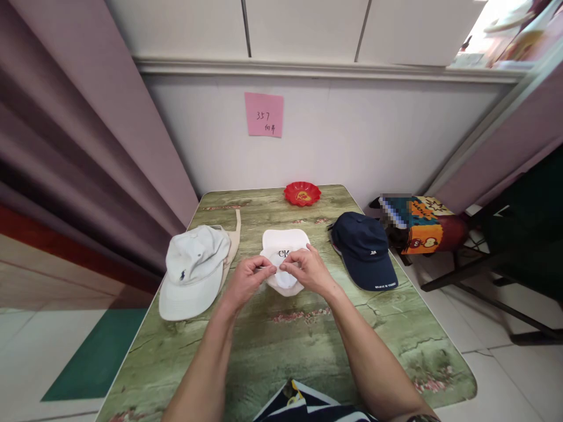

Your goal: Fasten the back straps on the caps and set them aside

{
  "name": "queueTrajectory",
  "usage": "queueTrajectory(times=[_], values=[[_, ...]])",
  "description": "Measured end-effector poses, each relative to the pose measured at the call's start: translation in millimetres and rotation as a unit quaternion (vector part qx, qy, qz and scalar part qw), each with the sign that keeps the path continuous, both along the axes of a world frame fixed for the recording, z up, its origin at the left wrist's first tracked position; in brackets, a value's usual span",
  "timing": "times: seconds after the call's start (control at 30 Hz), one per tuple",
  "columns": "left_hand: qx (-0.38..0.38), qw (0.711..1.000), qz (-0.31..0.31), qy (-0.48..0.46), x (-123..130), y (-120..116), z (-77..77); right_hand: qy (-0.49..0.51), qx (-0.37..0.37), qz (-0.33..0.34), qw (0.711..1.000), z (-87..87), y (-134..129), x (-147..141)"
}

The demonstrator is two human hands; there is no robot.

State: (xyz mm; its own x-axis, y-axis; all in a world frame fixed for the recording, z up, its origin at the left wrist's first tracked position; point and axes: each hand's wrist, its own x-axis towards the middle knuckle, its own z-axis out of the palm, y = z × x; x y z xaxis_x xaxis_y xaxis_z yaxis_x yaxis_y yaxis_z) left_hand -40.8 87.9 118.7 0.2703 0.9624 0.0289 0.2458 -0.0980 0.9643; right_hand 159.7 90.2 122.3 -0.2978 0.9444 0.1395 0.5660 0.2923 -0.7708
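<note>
A white cap (287, 239) with dark "CK" lettering lies at the middle of the table, its brim towards the wall. My left hand (250, 278) is closed in a pinch at the cap's near left side, on what looks like its back strap. Close beside it, my right hand (310, 269) pinches the same part from the right, thumb and index finger together. The fingertips of both hands almost meet. My fingers cover some of the cap, and the strap's fastening is too small to make out.
Left on the green wood-patterned table (272, 357) is a pale grey cap (196, 264) on a beige cloth piece. A navy cap (363, 252) lies at right. At the back stands a red scalloped dish (302, 193). A patterned stool (424, 228) stands beyond the right edge.
</note>
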Motion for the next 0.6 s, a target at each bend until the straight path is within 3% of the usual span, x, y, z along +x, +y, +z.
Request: queueTrajectory(times=[0.23, 0.6], values=[[-0.047, 0.998, 0.034, -0.018, -13, -4, -0.9, 0.008, 0.016, -0.024, 1.0, -6.7, 2, 16], [-0.016, 0.999, 0.047, 0.01, -11, 7, -5.9, 0.021, 0.036, -0.059, 0.997, -11.1, -1, 28]])
